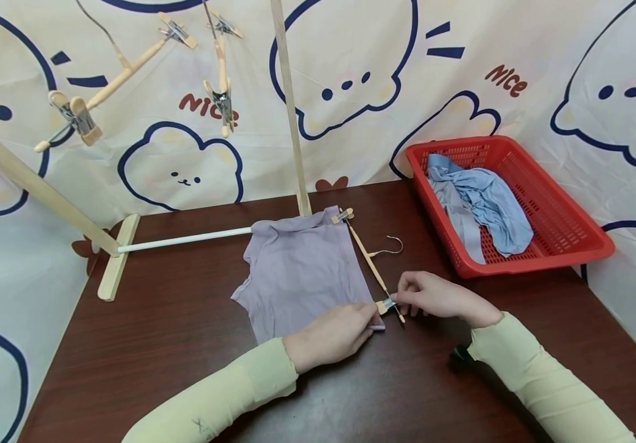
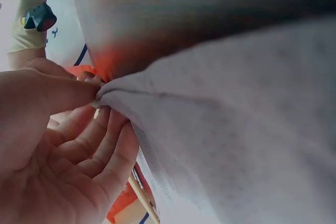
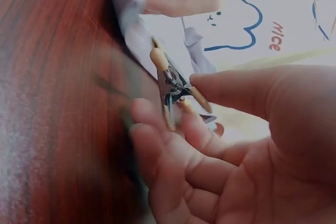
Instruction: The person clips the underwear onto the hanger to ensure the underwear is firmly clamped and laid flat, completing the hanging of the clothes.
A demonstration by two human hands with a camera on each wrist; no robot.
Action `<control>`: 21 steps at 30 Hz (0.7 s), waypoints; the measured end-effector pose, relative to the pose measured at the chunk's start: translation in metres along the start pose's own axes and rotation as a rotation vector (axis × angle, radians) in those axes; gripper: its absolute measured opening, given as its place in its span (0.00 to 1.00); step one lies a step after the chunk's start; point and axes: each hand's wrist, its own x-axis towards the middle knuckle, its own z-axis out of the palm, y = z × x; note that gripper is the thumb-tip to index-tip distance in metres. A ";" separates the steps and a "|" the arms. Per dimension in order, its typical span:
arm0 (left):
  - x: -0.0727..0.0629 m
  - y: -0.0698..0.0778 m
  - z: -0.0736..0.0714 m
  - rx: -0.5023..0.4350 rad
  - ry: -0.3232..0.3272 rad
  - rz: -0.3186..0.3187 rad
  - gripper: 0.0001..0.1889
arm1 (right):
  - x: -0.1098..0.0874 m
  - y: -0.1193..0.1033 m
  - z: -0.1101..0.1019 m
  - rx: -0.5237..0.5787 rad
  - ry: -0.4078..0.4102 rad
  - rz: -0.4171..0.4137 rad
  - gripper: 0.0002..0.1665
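On the dark brown table [image 1: 185, 344], away from its left and right edges, a lilac garment [image 1: 306, 271] lies flat, its far part close to the back edge. The left hand [image 1: 331, 335] pinches the garment's near right corner between thumb and fingers. The right hand [image 1: 434, 295] holds the near clip [image 1: 385, 306] of a wooden hanger [image 1: 366, 253], the thumb on one side and fingers on other side. The hanger's long axis runs along the garment's right border, from the far clip [image 1: 343, 215], which is at the far right corner of cloth, toward the near one. So the pinched corner lies just left of the near clip, and both hands are there; whether this clip bites the cloth, one cannot tell surely, because the right wrist view is blurred.
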 end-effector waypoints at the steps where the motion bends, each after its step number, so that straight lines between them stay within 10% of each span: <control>1: -0.001 -0.001 0.000 -0.017 0.009 0.009 0.06 | 0.001 0.001 0.000 0.021 -0.002 0.006 0.14; 9: -0.006 -0.005 0.001 -0.047 0.037 0.061 0.10 | 0.003 0.009 -0.005 0.133 -0.079 0.045 0.16; 21: -0.007 -0.005 0.001 -0.138 0.018 -0.063 0.14 | 0.005 0.014 -0.005 0.280 -0.167 0.110 0.20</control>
